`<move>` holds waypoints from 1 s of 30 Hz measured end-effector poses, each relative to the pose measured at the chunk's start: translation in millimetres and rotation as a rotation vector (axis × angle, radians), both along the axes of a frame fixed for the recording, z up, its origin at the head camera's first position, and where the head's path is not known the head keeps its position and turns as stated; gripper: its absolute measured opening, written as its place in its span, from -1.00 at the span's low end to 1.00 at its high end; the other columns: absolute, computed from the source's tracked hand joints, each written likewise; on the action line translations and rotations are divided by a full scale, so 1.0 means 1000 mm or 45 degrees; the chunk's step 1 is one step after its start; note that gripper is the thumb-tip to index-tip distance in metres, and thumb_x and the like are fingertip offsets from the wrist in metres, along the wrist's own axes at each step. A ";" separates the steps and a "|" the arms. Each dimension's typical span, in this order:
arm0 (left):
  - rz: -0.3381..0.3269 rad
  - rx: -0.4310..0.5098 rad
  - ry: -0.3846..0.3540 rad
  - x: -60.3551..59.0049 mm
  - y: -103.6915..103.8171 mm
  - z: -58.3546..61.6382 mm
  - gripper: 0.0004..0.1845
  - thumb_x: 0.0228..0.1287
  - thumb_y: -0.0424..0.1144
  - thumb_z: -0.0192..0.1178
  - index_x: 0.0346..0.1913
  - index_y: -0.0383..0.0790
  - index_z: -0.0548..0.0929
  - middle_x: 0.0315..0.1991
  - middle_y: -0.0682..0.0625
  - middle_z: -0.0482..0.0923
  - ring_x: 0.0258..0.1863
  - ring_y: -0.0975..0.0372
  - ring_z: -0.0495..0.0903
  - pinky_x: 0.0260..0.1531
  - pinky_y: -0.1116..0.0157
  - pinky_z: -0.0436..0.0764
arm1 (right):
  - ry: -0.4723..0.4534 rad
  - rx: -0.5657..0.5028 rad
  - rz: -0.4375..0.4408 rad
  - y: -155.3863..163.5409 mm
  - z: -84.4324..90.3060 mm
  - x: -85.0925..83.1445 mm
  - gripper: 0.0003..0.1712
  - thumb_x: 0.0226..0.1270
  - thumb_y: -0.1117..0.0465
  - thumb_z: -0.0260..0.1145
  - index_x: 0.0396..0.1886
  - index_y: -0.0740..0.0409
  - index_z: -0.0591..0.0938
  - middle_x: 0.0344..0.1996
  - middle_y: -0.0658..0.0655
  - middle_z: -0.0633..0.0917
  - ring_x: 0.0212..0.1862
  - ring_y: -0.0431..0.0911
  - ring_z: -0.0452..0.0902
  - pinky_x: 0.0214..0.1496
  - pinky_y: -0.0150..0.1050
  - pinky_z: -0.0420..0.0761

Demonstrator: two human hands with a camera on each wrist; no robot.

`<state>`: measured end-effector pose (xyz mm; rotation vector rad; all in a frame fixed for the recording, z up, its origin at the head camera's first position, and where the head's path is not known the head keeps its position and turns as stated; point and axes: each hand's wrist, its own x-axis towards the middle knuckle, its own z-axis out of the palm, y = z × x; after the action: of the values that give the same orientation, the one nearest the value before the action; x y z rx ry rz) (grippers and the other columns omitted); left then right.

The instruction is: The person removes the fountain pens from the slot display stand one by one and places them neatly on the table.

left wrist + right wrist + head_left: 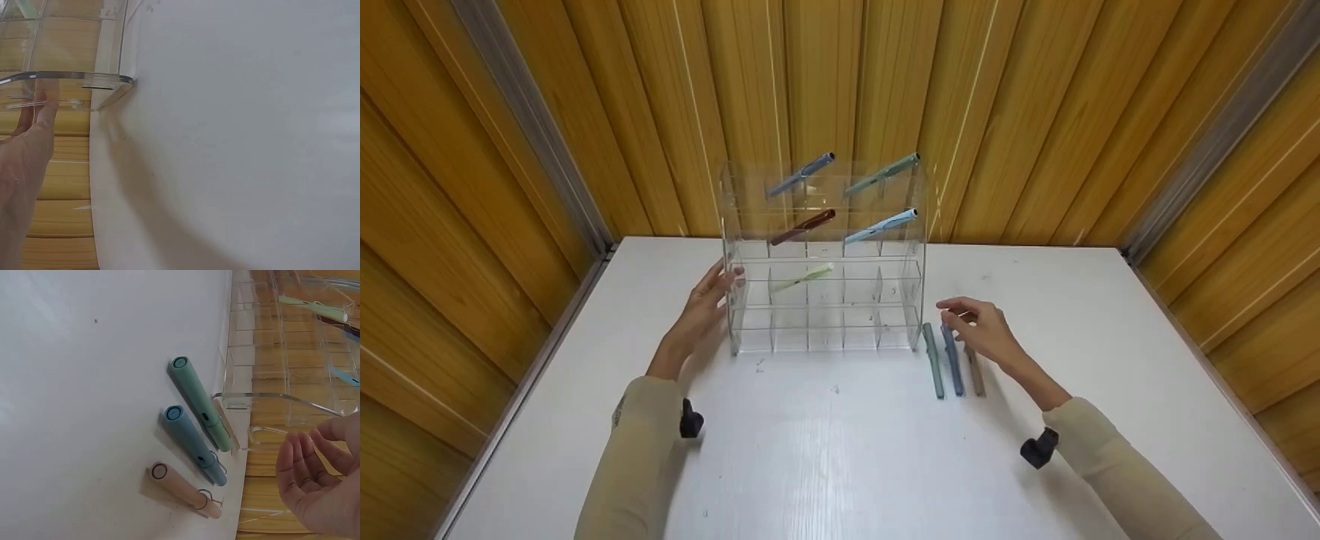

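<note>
A clear acrylic pen rack [825, 330] with rows of compartments stands on the white table. My left hand [703, 311] rests against its left side wall, fingers extended. Just right of the rack, my right hand [979, 330] hovers over the tops of the loose pens, fingers loosely bent, with nothing between them. Those pens are a green pen [197, 396], a blue pen [191, 439] and a pinkish-brown pen [180, 486], lying side by side. Slanted in the rack are a blue pen [801, 175], a green pen [883, 174], a dark red pen [802, 226], a light blue pen [881, 226] and a pale green pen [804, 277].
The white table [810, 450] runs back to a wood-panelled wall [825, 90]. Metal posts [540, 127] stand at the corners. Each sleeve bears a small black device [1039, 448] at the wrist.
</note>
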<state>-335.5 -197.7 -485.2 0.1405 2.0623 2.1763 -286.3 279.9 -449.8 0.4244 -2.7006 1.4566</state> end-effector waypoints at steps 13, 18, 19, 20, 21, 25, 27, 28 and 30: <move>0.011 -0.009 -0.018 0.001 -0.002 0.003 -0.27 0.65 0.14 -0.01 0.71 0.09 0.03 0.66 -0.05 0.17 0.70 0.04 -0.01 0.68 -0.13 -0.05 | 0.015 -0.089 0.123 -0.048 0.015 -0.004 -0.67 0.58 0.37 0.21 0.20 0.48 0.63 -0.06 0.46 0.72 -0.27 -0.41 0.59 -0.23 -0.49 0.68; 0.018 -0.005 -0.009 0.002 -0.003 0.001 -0.28 0.65 0.13 -0.01 0.70 0.09 0.06 0.66 -0.06 0.18 0.69 0.04 0.02 0.68 -0.12 -0.04 | 0.015 -0.148 0.159 -0.059 0.010 -0.014 -0.67 0.57 0.33 0.25 0.20 0.40 0.66 -0.10 0.35 0.74 -0.20 -0.14 0.70 -0.21 -0.43 0.73; 0.021 -0.008 -0.006 0.002 -0.003 0.001 -0.29 0.65 0.13 -0.01 0.70 0.09 0.07 0.65 -0.06 0.18 0.69 0.04 0.02 0.68 -0.12 -0.03 | 0.008 -0.164 0.159 -0.062 0.010 -0.015 -0.68 0.56 0.33 0.26 0.19 0.38 0.67 -0.11 0.32 0.74 -0.18 -0.09 0.71 -0.19 -0.40 0.75; 0.025 -0.011 -0.005 0.002 -0.004 0.001 -0.29 0.65 0.14 -0.01 0.70 0.10 0.07 0.65 -0.05 0.19 0.69 0.04 0.02 0.68 -0.13 -0.03 | 0.002 -0.179 0.159 -0.065 0.011 -0.016 -0.68 0.56 0.32 0.26 0.19 0.37 0.68 -0.11 0.31 0.74 -0.17 -0.05 0.72 -0.18 -0.39 0.76; 0.027 -0.020 -0.003 0.002 -0.005 0.001 -0.29 0.65 0.14 -0.01 0.70 0.10 0.06 0.65 -0.05 0.19 0.70 0.04 0.01 0.67 -0.13 -0.03 | -0.007 -0.196 0.160 -0.069 0.011 -0.017 -0.68 0.57 0.32 0.25 0.19 0.36 0.68 -0.11 0.31 0.74 -0.16 -0.04 0.73 -0.16 -0.37 0.76; 0.038 -0.017 0.009 0.003 -0.006 0.001 -0.29 0.67 0.12 -0.03 0.71 0.09 0.05 0.66 -0.07 0.17 0.70 0.02 0.00 0.67 -0.14 -0.03 | -0.053 -0.254 0.163 -0.085 0.011 -0.018 -0.66 0.59 0.28 0.25 0.22 0.34 0.67 -0.05 0.36 0.73 -0.13 -0.08 0.73 -0.13 -0.41 0.76; 0.034 0.001 0.011 0.003 -0.006 0.000 -0.30 0.67 0.10 -0.03 0.71 0.07 0.04 0.66 -0.08 0.17 0.70 0.02 0.01 0.68 -0.13 -0.03 | -0.067 -0.289 0.162 -0.093 0.012 -0.018 -0.64 0.58 0.26 0.26 0.24 0.34 0.66 -0.02 0.37 0.73 -0.11 -0.07 0.73 -0.12 -0.41 0.76; 0.035 0.014 0.009 0.003 -0.005 0.000 -0.30 0.68 0.09 -0.03 0.71 0.06 0.05 0.66 -0.08 0.17 0.70 0.03 0.02 0.68 -0.12 -0.02 | -0.073 -0.303 0.158 -0.097 0.013 -0.018 -0.63 0.58 0.25 0.27 0.25 0.34 0.66 -0.01 0.36 0.73 -0.10 -0.08 0.74 -0.12 -0.42 0.75; 0.041 0.035 0.009 0.003 -0.004 0.000 -0.31 0.68 0.07 -0.02 0.70 0.03 0.06 0.65 -0.09 0.19 0.69 0.03 0.05 0.68 -0.10 -0.02 | -0.070 -0.330 0.152 -0.106 0.015 -0.019 -0.63 0.57 0.25 0.28 0.25 0.33 0.66 0.00 0.35 0.74 -0.10 -0.08 0.75 -0.11 -0.41 0.76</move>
<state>-332.3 -201.9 -485.7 0.1191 2.0527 2.2270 -305.7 174.1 -435.2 0.5437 -2.5150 1.8448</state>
